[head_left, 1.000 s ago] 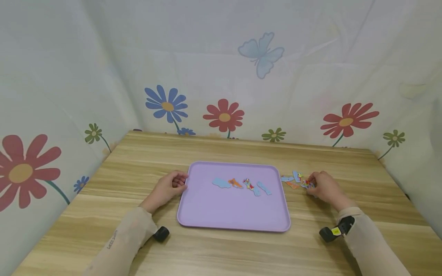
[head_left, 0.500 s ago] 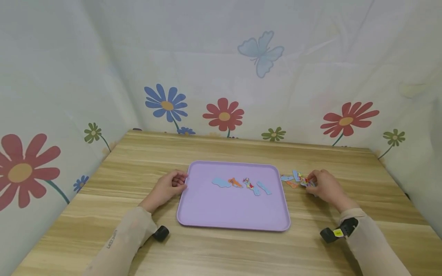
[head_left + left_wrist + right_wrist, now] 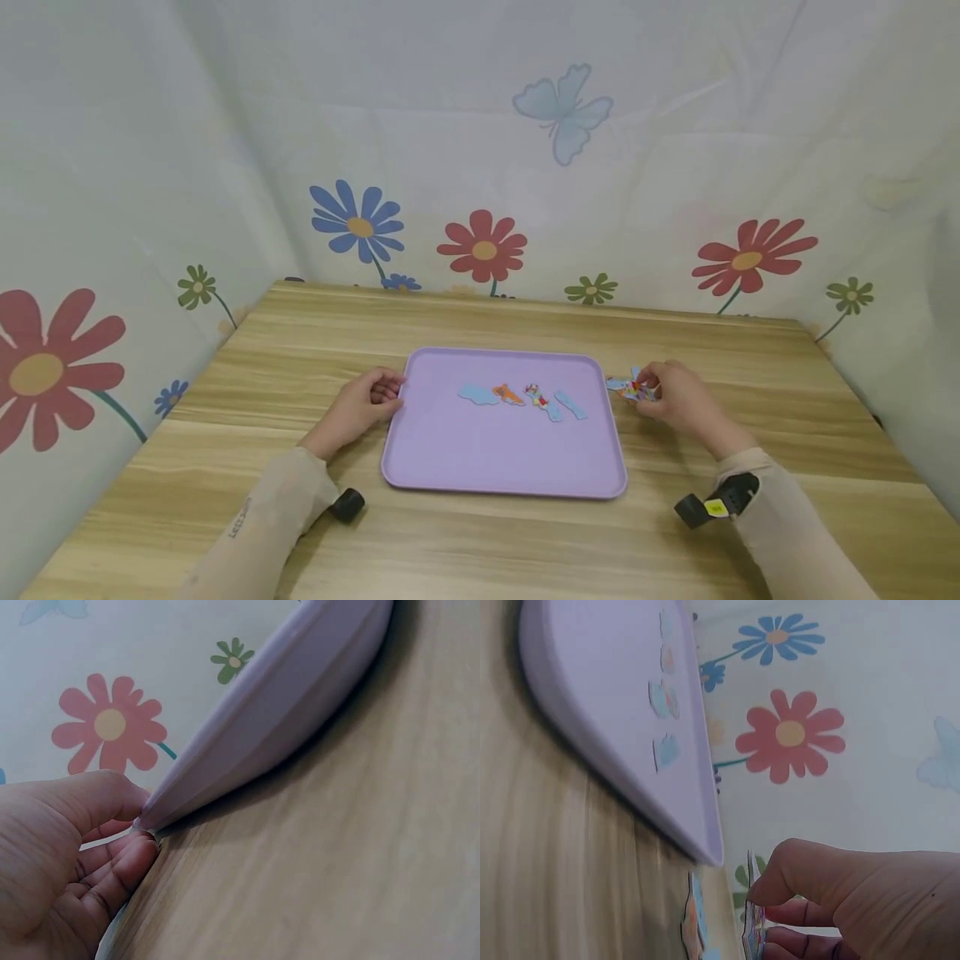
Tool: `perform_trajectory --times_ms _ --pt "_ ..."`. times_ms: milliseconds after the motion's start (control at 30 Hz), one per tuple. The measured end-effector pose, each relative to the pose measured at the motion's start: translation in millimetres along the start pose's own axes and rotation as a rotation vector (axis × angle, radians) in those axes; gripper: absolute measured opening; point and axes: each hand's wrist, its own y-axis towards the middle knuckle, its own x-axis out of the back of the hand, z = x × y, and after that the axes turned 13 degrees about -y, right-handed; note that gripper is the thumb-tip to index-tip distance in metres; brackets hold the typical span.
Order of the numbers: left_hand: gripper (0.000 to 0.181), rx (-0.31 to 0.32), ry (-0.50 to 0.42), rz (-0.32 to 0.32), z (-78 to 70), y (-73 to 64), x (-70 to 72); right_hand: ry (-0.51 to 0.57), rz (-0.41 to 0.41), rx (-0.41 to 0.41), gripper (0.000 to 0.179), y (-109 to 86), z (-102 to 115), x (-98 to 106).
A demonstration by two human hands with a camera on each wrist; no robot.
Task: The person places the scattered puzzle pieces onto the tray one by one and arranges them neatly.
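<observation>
A shallow lilac tray (image 3: 502, 458) lies on the table. My left hand (image 3: 356, 408) is at its left edge; in the left wrist view the thumb and curled fingers pinch the rim. Beyond the tray's right edge, my right hand (image 3: 682, 404) pinches a flat, colourful puzzle piece (image 3: 754, 934) between thumb and fingers, held on edge. Beneath and beside that hand lie other blue and orange pieces (image 3: 694, 922), partly hidden by it in the head view. Across the tray sit a pale blue piece (image 3: 478, 394), an orange one (image 3: 508, 394), a multicoloured one (image 3: 540, 400) and a blue strip (image 3: 572, 404).
The wooden table (image 3: 465, 546) extends around the tray on all sides. Behind it hangs a white curtain (image 3: 420, 108) printed with flowers and a butterfly. A black camera (image 3: 347, 505) is on the left wrist, another camera (image 3: 701, 510) on the right.
My right hand has moved left toward the tray with the puzzle piece and now covers more of the loose pieces. My left hand stays at the rim; the pieces on the tray have not moved.
</observation>
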Motion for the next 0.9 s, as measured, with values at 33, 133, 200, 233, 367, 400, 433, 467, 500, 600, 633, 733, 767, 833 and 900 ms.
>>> perform_trajectory --times_ms 33,133,200,233,367,400,433,467,500,600,633,733,767,833,900 --pt "0.033 0.002 -0.003 0.000 0.0 -0.3 0.0 0.003 -0.005 0.011 0.030 1.0 4 0" --pt "0.033 0.002 -0.006 -0.001 0.4 -0.9 0.1 0.010 -0.012 0.034 0.029 4.7 15 -2" --pt "0.033 0.002 -0.007 -0.003 0.4 -1.4 0.3 0.013 -0.009 0.044 0.028 7.7 22 -3" --pt "0.033 0.003 -0.008 -0.005 0.5 -1.6 0.3 0.016 -0.004 0.047 0.028 9.2 26 -4" --pt "0.033 -0.002 -0.007 -0.005 0.8 -2.3 0.2 0.040 0.015 0.067 0.027 14.5 41 -7" --pt "0.033 -0.004 -0.008 -0.007 0.9 -2.4 0.0 0.050 0.022 0.075 0.027 15.6 44 -8" --pt "0.033 -0.006 -0.009 -0.007 1.1 -2.6 -0.1 0.059 0.026 0.083 0.027 16.6 48 -8" --pt "0.033 -0.008 -0.011 -0.008 1.1 -2.6 -0.3 0.068 0.027 0.092 0.026 17.7 52 -9" --pt "0.033 -0.013 -0.010 -0.006 1.2 -2.7 -0.4 0.078 0.030 0.098 0.026 18.7 55 -11" --pt "0.033 -0.018 -0.011 -0.005 1.0 -2.9 -1.0 0.085 0.034 0.105 0.026 21.3 65 -14" --pt "0.033 -0.017 -0.010 -0.003 0.8 -3.0 -1.1 0.085 0.031 0.105 0.026 22.3 68 -15" --pt "0.032 -0.010 -0.005 -0.006 0.3 -3.0 -1.5 0.081 0.041 0.109 0.026 24.1 78 -18" --pt "0.033 -0.011 0.000 -0.004 0.2 -3.1 -1.3 0.084 0.039 0.121 0.027 24.5 81 -19" --pt "0.032 -0.005 -0.005 -0.009 -0.4 -3.1 -1.3 0.088 0.035 0.146 0.027 24.8 88 -22" --pt "0.032 -0.011 -0.010 -0.006 -1.1 -3.3 -1.4 0.084 0.027 0.178 0.026 24.6 94 -24"
